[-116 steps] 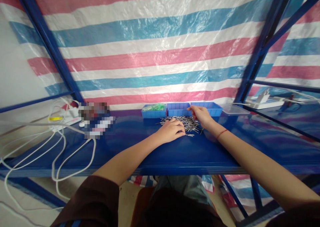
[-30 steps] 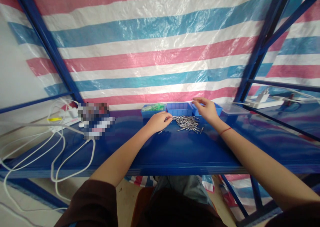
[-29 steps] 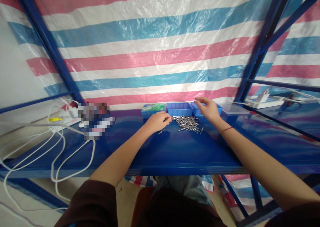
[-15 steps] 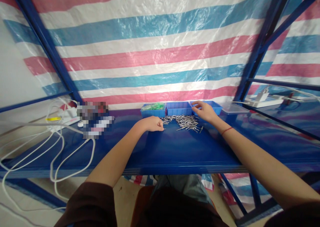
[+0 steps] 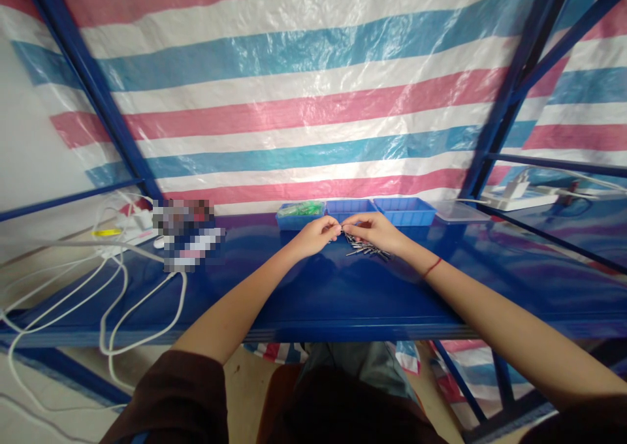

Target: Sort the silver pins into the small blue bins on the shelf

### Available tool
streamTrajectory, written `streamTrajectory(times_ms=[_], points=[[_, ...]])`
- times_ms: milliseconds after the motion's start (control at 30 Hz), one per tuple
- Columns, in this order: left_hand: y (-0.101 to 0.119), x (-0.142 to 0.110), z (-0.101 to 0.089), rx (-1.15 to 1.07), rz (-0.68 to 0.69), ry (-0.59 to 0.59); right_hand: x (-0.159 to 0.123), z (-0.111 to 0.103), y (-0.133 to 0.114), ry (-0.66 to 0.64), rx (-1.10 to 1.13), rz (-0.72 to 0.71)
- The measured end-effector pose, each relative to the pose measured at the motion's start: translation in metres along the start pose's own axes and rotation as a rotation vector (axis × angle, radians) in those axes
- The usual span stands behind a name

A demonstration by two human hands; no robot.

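Blue, glossy: one table [image 5: 313,294], with my two bare hands over its far half.

Item, left hand [image 5: 319,236]: fingers curled, thumb and fingertips drawn into a pinch, just beside the right fingertips. Item, right hand [image 5: 372,230]: likewise drawn into a pinch, palm side down, over the far part of the pins. Whether either pinch closes on a pin I cannot tell; a small dark bit shows where my fingertips meet.

Item, pins [image 5: 367,251]: metal, thin, in a loose heap on the table, lying at mixed angles, partly hidden by my right hand.

Item, bins, blue, three, in a row behind my hands. Left bin [image 5: 300,222]: holds green and clear stuff [image 5: 306,207]. Middle bin [image 5: 350,207]: directly behind my fingertips. Right bin [image 5: 411,218]: beyond my right hand.

Item, lid [image 5: 460,212]: clear, flat, to the right of the right bin.

Item, string [image 5: 432,268]: red, round my right wrist.

Item, power strip [image 5: 524,200]: white, at far right. Item, cables [image 5: 102,313]: white, looped at left, near a pixelated patch [image 5: 189,235].

Item, sheet [image 5: 313,91]: striped red, white and blue, shiny, hung behind the table.
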State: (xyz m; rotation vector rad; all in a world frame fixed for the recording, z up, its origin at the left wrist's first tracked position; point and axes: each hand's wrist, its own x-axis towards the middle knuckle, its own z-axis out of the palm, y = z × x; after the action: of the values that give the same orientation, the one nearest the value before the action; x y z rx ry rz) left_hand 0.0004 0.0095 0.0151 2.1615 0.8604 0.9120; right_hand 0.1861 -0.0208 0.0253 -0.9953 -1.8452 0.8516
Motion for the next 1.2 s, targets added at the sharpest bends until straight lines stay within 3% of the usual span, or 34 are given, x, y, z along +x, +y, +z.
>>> streamTrajectory(times_ms=[367,533,667,767,1033,1200], points=[[0.000,-0.001,0.003,-0.031,0.016,-0.001,0.001,0.001,0.002,0.061,0.028,-0.038],[-0.001,-0.002,0.007,-0.017,-0.009,0.003,0.001,0.005,-0.001,0.142,-0.120,-0.193],[0.000,0.000,0.009,-0.044,0.020,0.099,-0.003,0.007,-0.007,0.197,-0.293,-0.359],[0.005,0.000,0.008,-0.038,0.032,0.175,-0.003,0.006,-0.008,0.229,-0.341,-0.407],[0.016,-0.005,0.004,0.042,0.075,0.294,0.001,-0.003,0.002,0.165,-0.352,-0.320],[0.016,-0.006,0.009,0.032,0.089,0.251,0.004,0.002,0.008,0.069,-0.052,-0.027]])
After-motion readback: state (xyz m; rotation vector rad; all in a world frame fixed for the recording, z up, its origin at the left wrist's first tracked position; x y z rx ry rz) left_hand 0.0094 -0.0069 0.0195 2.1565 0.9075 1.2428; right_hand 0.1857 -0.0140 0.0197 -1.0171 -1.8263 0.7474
